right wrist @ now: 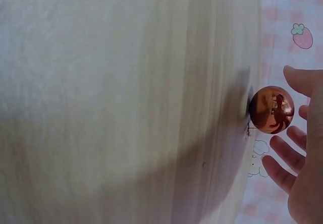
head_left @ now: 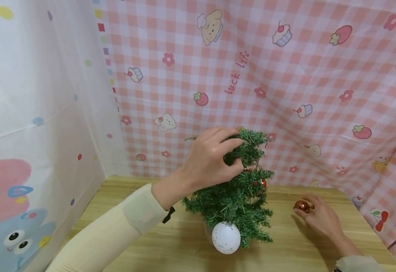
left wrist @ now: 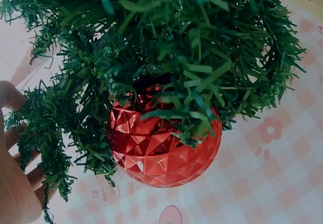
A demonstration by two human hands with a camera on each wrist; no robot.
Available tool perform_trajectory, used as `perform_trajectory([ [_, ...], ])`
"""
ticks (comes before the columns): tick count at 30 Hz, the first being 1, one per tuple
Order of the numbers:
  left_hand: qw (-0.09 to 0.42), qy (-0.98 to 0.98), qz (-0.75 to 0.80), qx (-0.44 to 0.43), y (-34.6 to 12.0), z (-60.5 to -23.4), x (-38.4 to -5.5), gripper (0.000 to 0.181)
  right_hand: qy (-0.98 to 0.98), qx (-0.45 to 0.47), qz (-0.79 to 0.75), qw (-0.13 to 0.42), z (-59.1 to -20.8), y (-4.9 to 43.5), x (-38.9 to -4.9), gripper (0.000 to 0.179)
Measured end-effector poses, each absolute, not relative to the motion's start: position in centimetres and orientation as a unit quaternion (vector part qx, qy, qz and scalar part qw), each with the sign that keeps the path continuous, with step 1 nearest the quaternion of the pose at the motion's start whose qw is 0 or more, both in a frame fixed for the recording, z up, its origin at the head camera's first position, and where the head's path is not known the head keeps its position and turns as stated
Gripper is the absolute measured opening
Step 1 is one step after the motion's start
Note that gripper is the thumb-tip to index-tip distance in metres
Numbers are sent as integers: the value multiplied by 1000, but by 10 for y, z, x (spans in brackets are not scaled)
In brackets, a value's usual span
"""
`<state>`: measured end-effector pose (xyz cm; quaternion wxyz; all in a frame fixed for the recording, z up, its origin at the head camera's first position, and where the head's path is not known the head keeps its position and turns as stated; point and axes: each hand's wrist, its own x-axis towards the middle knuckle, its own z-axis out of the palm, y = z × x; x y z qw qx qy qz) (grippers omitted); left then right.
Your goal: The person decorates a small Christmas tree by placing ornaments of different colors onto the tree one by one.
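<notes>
A small green Christmas tree (head_left: 231, 200) stands on the wooden table. My left hand (head_left: 214, 155) is at its upper part, thumb and fingers curled round the branches. In the left wrist view that hand (left wrist: 17, 173) shows at the left edge behind drooping needles. A red faceted bauble (left wrist: 166, 148) hangs in the branches, partly covered by them. Low on the tree's front is a white speckled bauble (head_left: 226, 238). To the right, a shiny copper bauble (head_left: 301, 206) lies on the table. My right hand (head_left: 323, 219) is beside it, the fingers (right wrist: 287, 153) spread loosely around the ball.
The wooden tabletop (head_left: 143, 241) runs back to a pink checked cloth (head_left: 184, 75). A white patterned cloth (head_left: 55, 113) hangs along the left side. Table surface lies between the tree and the copper bauble.
</notes>
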<state>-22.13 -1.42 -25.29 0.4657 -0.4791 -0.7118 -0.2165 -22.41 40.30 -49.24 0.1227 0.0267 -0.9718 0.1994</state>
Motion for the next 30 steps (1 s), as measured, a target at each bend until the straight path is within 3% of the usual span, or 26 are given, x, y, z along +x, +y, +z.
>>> perform_trajectory([
  [20,425,-682,-273,-529,-23,-253,-231,27,-965,45,210,149,-503,410,-227,55],
  [30,404,-670,-291,-551,-25,-251,-236,28,-953,56,231,190,-498,410,-220,50],
])
